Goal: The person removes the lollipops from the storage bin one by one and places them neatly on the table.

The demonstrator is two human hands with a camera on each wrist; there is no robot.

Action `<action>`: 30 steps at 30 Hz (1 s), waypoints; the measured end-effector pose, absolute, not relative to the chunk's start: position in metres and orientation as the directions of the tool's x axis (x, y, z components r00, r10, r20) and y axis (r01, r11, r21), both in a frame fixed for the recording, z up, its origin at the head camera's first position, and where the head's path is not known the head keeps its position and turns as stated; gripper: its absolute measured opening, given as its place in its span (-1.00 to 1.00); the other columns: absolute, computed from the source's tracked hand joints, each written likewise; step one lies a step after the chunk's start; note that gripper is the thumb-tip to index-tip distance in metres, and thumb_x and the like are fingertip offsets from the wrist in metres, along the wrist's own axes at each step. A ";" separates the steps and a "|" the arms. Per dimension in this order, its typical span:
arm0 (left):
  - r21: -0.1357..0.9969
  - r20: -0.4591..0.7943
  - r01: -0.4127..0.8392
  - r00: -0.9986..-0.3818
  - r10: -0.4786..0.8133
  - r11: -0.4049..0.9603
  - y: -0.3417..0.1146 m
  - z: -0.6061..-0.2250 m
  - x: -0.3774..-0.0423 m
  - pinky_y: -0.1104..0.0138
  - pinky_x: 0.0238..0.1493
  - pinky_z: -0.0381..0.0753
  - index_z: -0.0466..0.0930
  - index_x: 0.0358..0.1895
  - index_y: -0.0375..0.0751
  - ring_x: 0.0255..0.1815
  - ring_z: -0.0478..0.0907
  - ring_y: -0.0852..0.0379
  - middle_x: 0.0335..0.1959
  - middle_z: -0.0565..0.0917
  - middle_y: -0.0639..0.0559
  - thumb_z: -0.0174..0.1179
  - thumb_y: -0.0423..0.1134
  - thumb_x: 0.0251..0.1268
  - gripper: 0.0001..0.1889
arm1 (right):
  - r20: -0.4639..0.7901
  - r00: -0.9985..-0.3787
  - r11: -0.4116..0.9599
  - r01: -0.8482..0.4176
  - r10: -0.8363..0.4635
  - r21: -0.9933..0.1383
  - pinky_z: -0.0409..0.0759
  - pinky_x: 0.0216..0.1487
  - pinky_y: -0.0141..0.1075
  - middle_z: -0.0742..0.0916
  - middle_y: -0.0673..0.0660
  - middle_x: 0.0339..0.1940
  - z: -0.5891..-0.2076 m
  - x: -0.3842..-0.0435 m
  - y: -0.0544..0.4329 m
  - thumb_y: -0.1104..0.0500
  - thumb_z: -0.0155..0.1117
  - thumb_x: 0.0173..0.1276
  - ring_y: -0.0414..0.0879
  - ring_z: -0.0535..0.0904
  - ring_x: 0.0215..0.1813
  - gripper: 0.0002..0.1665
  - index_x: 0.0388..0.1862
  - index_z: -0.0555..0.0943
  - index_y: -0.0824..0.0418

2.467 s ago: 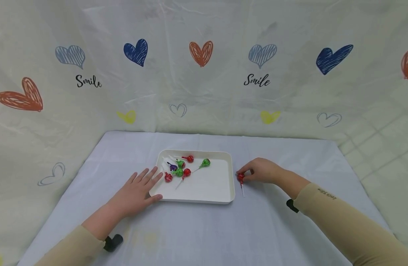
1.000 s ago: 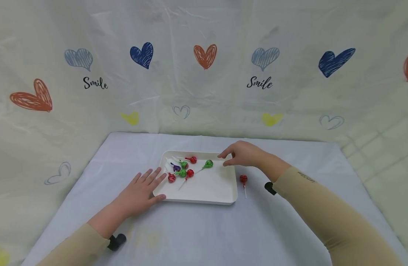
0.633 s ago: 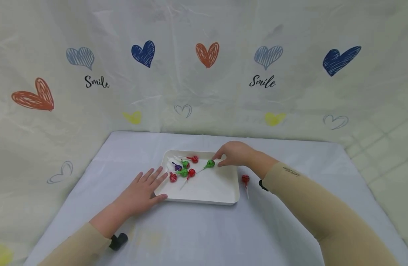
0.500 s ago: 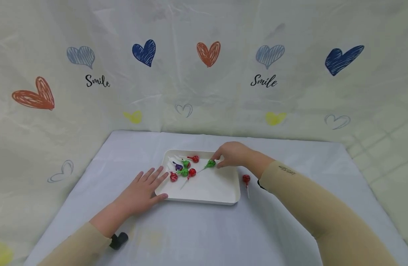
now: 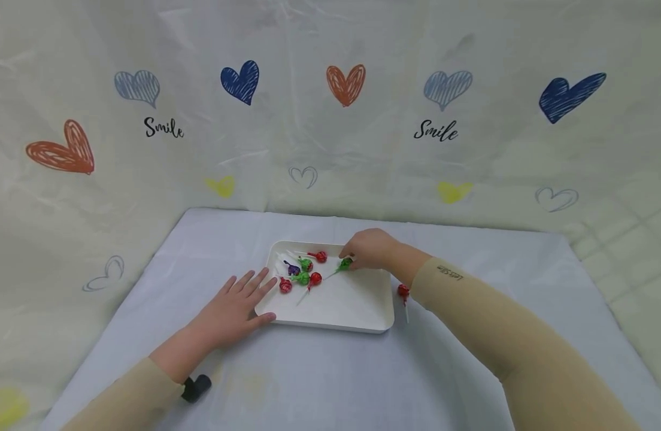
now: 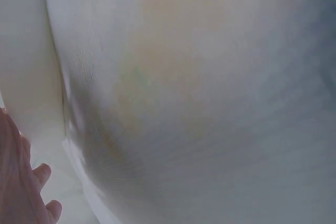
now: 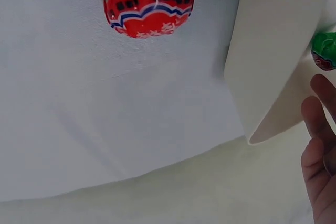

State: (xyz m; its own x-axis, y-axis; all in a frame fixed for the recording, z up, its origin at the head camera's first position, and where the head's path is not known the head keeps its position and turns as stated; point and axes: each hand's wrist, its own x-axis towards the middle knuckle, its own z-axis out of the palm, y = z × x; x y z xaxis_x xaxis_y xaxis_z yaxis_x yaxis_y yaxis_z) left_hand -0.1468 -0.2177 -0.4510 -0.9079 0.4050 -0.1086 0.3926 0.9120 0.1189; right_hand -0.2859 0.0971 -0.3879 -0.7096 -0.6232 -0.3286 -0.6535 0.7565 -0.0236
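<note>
My left hand (image 5: pixel 228 314) lies with spread, straight fingers on the left end of a white tray (image 5: pixel 357 305). In the left wrist view, part of the left hand (image 6: pixel 21 177) shows at the lower left. My right hand (image 5: pixel 370 248) reaches over the tray's far right part, finger and thumb curled round the head of a green-wrapped lollipop (image 5: pixel 345 263), which is partly covered. Its stick points to the near left. The right wrist view shows the fingers of my right hand (image 7: pixel 320 135) right by this green lollipop (image 7: pixel 325 51), the thumb out of sight.
Several more lollipops, including a purple one (image 5: pixel 293 269) and a red one (image 5: pixel 315 279), lie in the tray's left half. Another red lollipop (image 5: pixel 403 291) lies on the white tablecloth (image 5: pixel 320 377) right of the tray, beneath my right forearm. A heart-printed sheet (image 5: pixel 363 149) hangs behind.
My right hand has left the red lollipop beside the tray, moved left over the tray, and closed in on the green lollipop. My left hand has kept its place. The view has shifted slightly.
</note>
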 end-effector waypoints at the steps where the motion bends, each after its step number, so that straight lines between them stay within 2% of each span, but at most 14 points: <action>1: 0.117 -0.110 0.395 -0.907 0.407 0.911 -0.217 -0.450 -0.147 -0.20 0.50 -0.12 0.00 0.61 0.11 0.60 -0.10 -0.18 0.63 -0.06 0.00 -0.19 0.51 0.31 -0.09 | -0.333 -0.713 0.761 -0.648 -0.617 -0.021 0.57 0.15 -0.17 0.75 -0.09 -0.02 -0.389 -0.286 0.097 -0.01 0.43 0.31 -0.15 0.60 0.00 -0.58 0.16 0.70 -0.09; 13: 0.108 -0.122 0.392 -0.907 0.404 0.913 -0.215 -0.445 -0.145 -0.19 0.50 -0.11 0.00 0.61 0.09 0.60 -0.10 -0.19 0.63 -0.06 -0.01 -0.15 0.49 0.33 -0.10 | -0.336 -0.708 0.761 -0.647 -0.621 -0.045 0.58 0.16 -0.17 0.76 -0.08 -0.07 -0.396 -0.288 0.098 0.03 0.42 0.33 -0.15 0.60 -0.05 -0.69 0.06 0.75 -0.07; 22: 0.110 -0.134 0.382 -0.909 0.394 0.918 -0.214 -0.443 -0.143 -0.19 0.50 -0.12 0.01 0.60 0.07 0.60 -0.09 -0.19 0.63 -0.05 -0.02 -0.08 0.42 0.35 -0.13 | -0.356 -0.704 0.773 -0.627 -0.614 -0.093 0.52 0.25 -0.10 0.75 -0.08 -0.03 -0.396 -0.286 0.105 0.10 0.39 0.35 -0.10 0.59 0.06 -0.72 0.03 0.76 -0.11; 30: 0.110 -0.134 0.384 -0.908 0.396 0.917 -0.213 -0.442 -0.143 -0.19 0.50 -0.10 0.02 0.60 0.06 0.59 -0.08 -0.20 0.63 -0.04 -0.03 -0.09 0.44 0.35 -0.12 | -0.375 -0.674 0.755 -0.644 -0.637 -0.125 0.52 0.26 -0.12 0.75 -0.11 0.00 -0.395 -0.277 0.112 0.13 0.39 0.35 -0.10 0.59 0.10 -0.70 0.04 0.76 -0.13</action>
